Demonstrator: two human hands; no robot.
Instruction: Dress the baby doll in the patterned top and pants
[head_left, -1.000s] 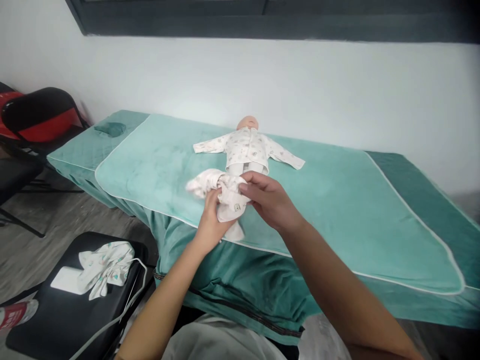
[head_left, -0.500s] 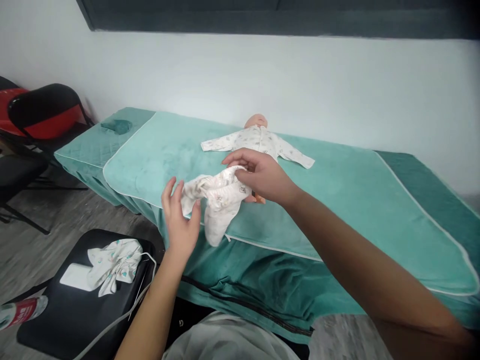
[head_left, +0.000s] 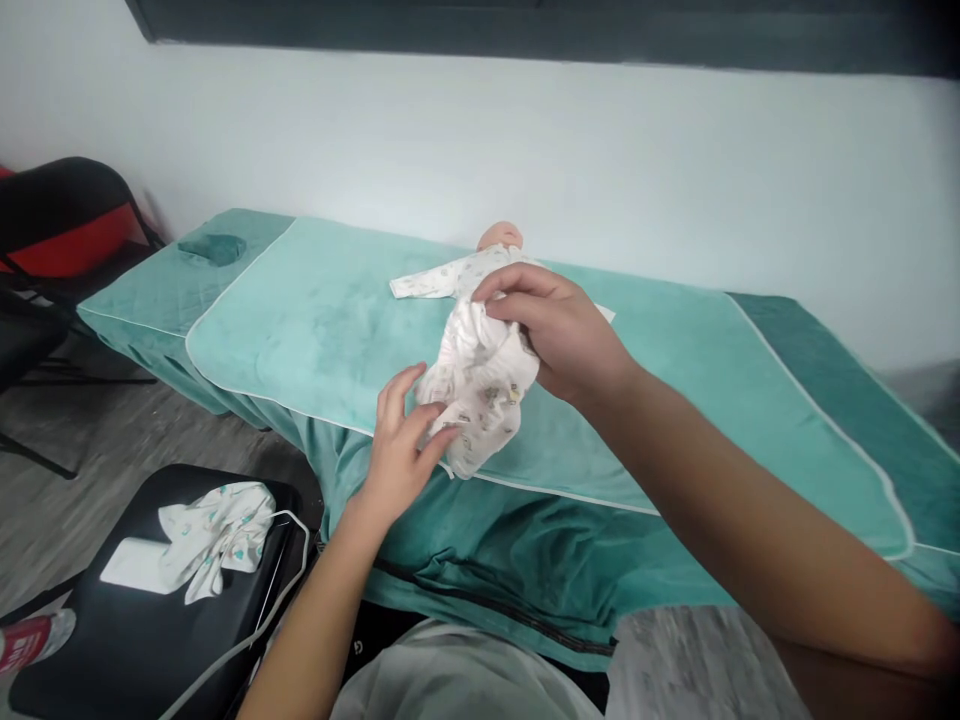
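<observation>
Green bed (head_left: 337, 300) below, my right fingers (head_left: 519, 279) pinch the patterned garment (head_left: 484, 405), which could twist from one-sided support, my left fingers (head_left: 399, 392) spread, perhaps barely touching it

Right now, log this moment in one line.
right hand: pinching garment at top; left hand: at its lower side, hold unclear; doll: lying on bed; black seat: bears crumpled cloth
</observation>
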